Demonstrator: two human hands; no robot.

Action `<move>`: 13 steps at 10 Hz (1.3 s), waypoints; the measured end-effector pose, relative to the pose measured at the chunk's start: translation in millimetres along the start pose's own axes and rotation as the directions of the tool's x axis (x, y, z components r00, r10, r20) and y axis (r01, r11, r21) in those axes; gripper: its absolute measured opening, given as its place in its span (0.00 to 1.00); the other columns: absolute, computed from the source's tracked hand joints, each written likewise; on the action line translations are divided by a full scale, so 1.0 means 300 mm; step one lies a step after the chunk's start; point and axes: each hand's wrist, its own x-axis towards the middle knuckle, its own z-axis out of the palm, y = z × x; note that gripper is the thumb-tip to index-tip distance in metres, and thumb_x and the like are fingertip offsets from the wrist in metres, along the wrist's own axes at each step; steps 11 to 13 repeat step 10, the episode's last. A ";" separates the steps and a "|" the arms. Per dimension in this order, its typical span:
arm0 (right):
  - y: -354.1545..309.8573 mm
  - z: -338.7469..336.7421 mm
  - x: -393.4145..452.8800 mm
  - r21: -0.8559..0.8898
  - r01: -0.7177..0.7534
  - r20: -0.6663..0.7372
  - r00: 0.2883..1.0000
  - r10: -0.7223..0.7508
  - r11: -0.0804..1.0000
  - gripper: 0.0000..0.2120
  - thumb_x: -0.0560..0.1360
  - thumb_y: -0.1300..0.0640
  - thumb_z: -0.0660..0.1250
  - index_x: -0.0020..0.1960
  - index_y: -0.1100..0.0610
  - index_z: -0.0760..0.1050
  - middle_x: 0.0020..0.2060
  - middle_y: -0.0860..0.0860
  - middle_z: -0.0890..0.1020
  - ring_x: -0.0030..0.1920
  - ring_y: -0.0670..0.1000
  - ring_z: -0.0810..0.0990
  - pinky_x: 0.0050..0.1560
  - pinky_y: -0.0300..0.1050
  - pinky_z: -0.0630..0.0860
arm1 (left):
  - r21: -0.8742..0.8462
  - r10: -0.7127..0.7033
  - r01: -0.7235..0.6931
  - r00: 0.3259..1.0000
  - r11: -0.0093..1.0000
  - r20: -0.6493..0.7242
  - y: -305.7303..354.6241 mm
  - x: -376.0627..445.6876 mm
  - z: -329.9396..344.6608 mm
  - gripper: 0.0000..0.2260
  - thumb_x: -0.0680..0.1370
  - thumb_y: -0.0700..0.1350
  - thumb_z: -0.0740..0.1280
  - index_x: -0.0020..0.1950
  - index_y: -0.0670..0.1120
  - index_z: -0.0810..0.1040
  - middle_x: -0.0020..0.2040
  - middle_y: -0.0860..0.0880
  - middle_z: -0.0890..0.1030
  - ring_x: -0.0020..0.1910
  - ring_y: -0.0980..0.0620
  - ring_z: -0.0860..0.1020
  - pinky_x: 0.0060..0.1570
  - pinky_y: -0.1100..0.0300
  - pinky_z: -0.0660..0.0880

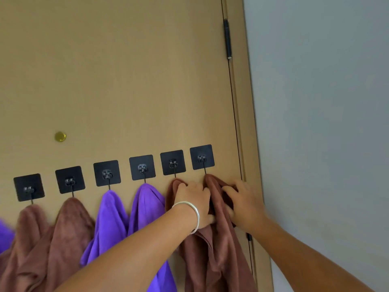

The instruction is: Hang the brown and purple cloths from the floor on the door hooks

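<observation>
Several black square hooks run in a rising row across the tan door (126,81). Two brown cloths (48,239) hang from the leftmost hooks and two purple cloths (111,220) from the middle ones. At the rightmost hook (202,158) hangs another brown cloth (219,249), its top at the hook's tip. My left hand (194,202), a silver bangle on its wrist, grips this cloth from the left. My right hand (244,204) grips it from the right. More brown cloth (175,186) shows under the second hook from the right (173,163), behind my left hand.
A brass door viewer (60,136) sits above the hooks at the left. A black hinge (227,39) marks the door's right edge, with a grey wall (315,123) beyond it. A bit of purple cloth (5,234) shows at the far left edge.
</observation>
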 end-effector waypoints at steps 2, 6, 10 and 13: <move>-0.014 0.025 -0.033 0.018 0.008 0.033 0.999 -0.009 1.000 0.22 0.76 0.42 0.58 0.67 0.51 0.70 0.58 0.50 0.74 0.56 0.51 0.71 0.55 0.47 0.70 | 0.209 -0.005 0.030 0.993 0.977 -0.120 0.046 -0.077 0.110 0.45 0.73 0.72 0.53 0.77 0.40 0.52 0.71 0.41 0.62 0.68 0.40 0.59 0.66 0.42 0.54; -0.005 0.060 -0.080 0.078 -0.025 0.091 0.996 0.018 0.997 0.19 0.79 0.52 0.61 0.69 0.54 0.70 0.60 0.53 0.75 0.54 0.53 0.76 0.52 0.48 0.74 | 0.010 0.034 -0.032 0.967 0.999 -0.254 -0.013 -0.267 0.163 0.29 0.76 0.63 0.59 0.72 0.49 0.70 0.72 0.47 0.70 0.74 0.47 0.63 0.72 0.41 0.55; -0.260 -0.114 -0.122 -0.194 -0.203 -0.102 0.977 0.186 0.960 0.19 0.78 0.56 0.58 0.67 0.53 0.72 0.63 0.53 0.75 0.60 0.58 0.74 0.57 0.53 0.73 | -0.122 -0.133 0.109 0.971 0.986 -0.201 -0.438 -0.654 0.242 0.27 0.79 0.60 0.54 0.76 0.51 0.58 0.75 0.47 0.60 0.74 0.47 0.57 0.73 0.43 0.47; -0.260 -0.114 -0.122 -0.194 -0.203 -0.102 0.977 0.186 0.960 0.19 0.78 0.56 0.58 0.67 0.53 0.72 0.63 0.53 0.75 0.60 0.58 0.74 0.57 0.53 0.73 | -0.122 -0.133 0.109 0.971 0.986 -0.201 -0.438 -0.654 0.242 0.27 0.79 0.60 0.54 0.76 0.51 0.58 0.75 0.47 0.60 0.74 0.47 0.57 0.73 0.43 0.47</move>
